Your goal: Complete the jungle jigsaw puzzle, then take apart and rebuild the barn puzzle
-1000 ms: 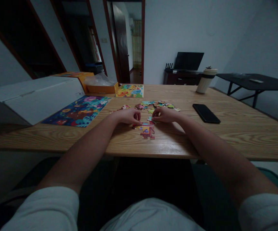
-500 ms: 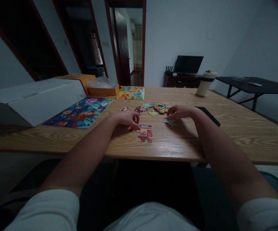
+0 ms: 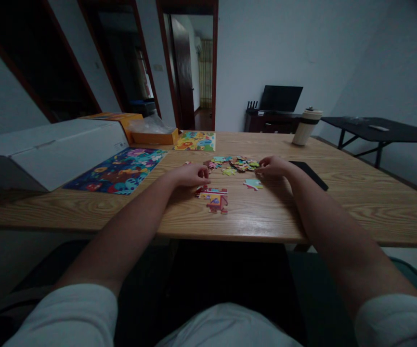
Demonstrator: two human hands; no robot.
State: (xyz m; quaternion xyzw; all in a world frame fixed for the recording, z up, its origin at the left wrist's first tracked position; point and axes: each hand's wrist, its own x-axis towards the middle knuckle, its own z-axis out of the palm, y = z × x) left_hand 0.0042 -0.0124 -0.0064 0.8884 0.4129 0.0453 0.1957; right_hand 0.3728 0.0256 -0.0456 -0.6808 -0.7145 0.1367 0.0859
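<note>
My left hand (image 3: 194, 175) hovers at the upper left edge of a few joined puzzle pieces (image 3: 217, 198), red, yellow and purple. Its fingers are curled together and no piece shows in them. My right hand (image 3: 272, 167) is at the right edge of a heap of loose puzzle pieces (image 3: 242, 164), its fingers drawn together; whatever they pinch is hidden. Below that hand, a pale blue and pink puzzle piece (image 3: 254, 184) lies apart on the wood. A yellow-green puzzle piece (image 3: 228, 171) sits at the heap's near side.
A dark blue picture sheet (image 3: 122, 171) lies left, beside a long white box (image 3: 67, 147). Behind are an orange tray (image 3: 156, 138) with clear plastic and a yellow animal picture (image 3: 196, 141). A black flat object (image 3: 308, 174) and a cream cup (image 3: 306, 127) stand right on the wooden table (image 3: 367, 202).
My right hand has left the pale blue piece and moved up to the heap's right edge. My left hand has lifted slightly off the joined pieces, uncovering more of them.
</note>
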